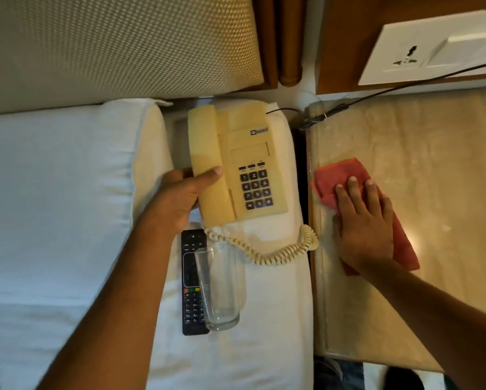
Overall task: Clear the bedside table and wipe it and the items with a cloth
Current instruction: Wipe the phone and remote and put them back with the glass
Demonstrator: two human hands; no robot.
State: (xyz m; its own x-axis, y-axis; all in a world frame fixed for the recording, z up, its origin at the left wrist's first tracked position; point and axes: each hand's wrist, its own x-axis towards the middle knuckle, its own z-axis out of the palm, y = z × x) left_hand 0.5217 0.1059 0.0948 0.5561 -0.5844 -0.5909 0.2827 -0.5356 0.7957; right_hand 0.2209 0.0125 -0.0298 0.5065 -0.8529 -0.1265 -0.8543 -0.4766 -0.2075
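Left hand grips the handset end of the cream-yellow plastic corded telephone: thumb over the top of the handset, the other fingers curled under its left edge. The phone sits on the white bed sheet, close to the bed's right edge, keypad facing up. Its coiled cream cord loops across the sheet and touches the edge of the bedside surface.

Right hand lies flat on the folded red cloth, fingers straight and slightly spread, pressing it onto the pale marble-look bedside surface. The cloth sits near the surface's left edge, part of it sticking out beyond the fingertips and part behind the wrist.

Clear drinking glass lies on its side on the sheet, just below the phone, overlapping the right edge of the black remote control, which lies lengthwise beside it.

White pillow is left of the phone. Textured beige headboard is above it. White wall socket plate sits above the bedside surface, with a thin black cable running across below it.
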